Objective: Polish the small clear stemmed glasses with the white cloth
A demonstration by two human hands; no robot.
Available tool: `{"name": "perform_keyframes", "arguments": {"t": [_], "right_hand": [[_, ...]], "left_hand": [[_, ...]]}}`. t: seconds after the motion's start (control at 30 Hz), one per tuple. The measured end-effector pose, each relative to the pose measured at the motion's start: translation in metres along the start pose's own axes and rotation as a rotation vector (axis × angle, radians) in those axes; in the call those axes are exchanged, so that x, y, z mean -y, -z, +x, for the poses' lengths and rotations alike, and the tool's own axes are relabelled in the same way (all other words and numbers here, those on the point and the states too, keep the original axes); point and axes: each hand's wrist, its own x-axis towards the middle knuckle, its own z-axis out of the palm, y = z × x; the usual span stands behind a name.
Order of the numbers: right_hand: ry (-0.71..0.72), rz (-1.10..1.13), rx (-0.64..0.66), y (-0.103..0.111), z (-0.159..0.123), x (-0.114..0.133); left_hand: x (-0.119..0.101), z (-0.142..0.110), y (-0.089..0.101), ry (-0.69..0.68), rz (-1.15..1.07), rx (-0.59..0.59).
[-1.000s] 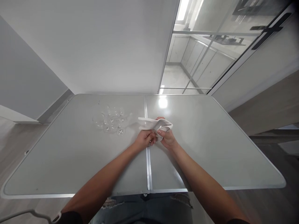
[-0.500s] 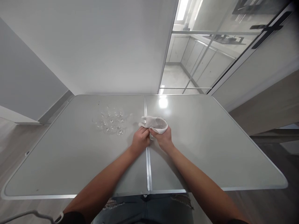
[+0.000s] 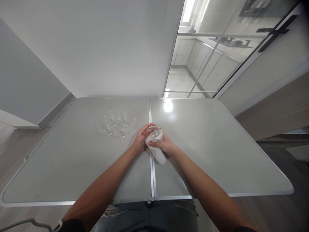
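Note:
Above the table's centre seam I hold a clear stemmed glass [image 3: 157, 135] with a white cloth [image 3: 158, 155] wrapped around it. My left hand [image 3: 141, 138] is closed on the glass from the left, its fingers reaching over the far side. From the right, my right hand [image 3: 166, 144] grips the cloth against the glass, its thumb lying across the front. The loose end of the cloth hangs toward me. Fingers and cloth hide much of the glass, including its stem.
Several clear stemmed glasses [image 3: 116, 125] stand close together on the left half of the pale folding table [image 3: 217, 154]. A metal seam [image 3: 152, 177] runs down its middle. Behind the table are a white wall [image 3: 108, 48] and a glazed sliding door [image 3: 205, 64].
My left hand has moved up and around the glass. The glass and cloth have turned and shifted left, and the cloth's loose end has swung from the left side to hang toward me.

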Motion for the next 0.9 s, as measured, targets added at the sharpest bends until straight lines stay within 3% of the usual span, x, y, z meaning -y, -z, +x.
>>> {"name": "perform_keyframes", "arguments": {"t": [0.17,0.33,0.4,0.5,0.6,0.67,0.73,0.8,0.9], "right_hand": [[-0.102,0.061,0.116,0.006,-0.006,0.003],[-0.068,-0.076,0.111,0.009,-0.003,0.006],[0.012,-0.283,0.021,0.010,0.000,0.004],[0.133,-0.737,-0.242,0.013,0.004,-0.001],[0.138,-0.996,-0.359,0.015,0.006,-0.005],[0.156,-0.908,-0.288,0.015,0.005,-0.004],[0.123,-0.627,-0.138,0.015,0.003,-0.002],[-0.001,-0.277,-0.013,0.015,0.000,0.000],[-0.163,0.047,-0.012,0.017,-0.005,0.001]], "left_hand": [[-0.013,-0.008,-0.003,0.006,-0.004,0.161],[-0.005,-0.005,0.002,-0.093,0.102,0.083],[0.001,-0.003,0.002,-0.153,0.127,-0.010],[0.006,-0.001,0.001,-0.242,0.203,-0.128],[0.007,0.001,0.001,-0.257,0.197,-0.151],[0.006,0.001,0.003,-0.217,0.116,-0.121],[0.005,0.002,0.007,-0.154,0.010,-0.083],[0.003,0.002,0.011,-0.106,-0.083,-0.059],[0.003,0.003,0.014,-0.084,-0.153,-0.051]]}}
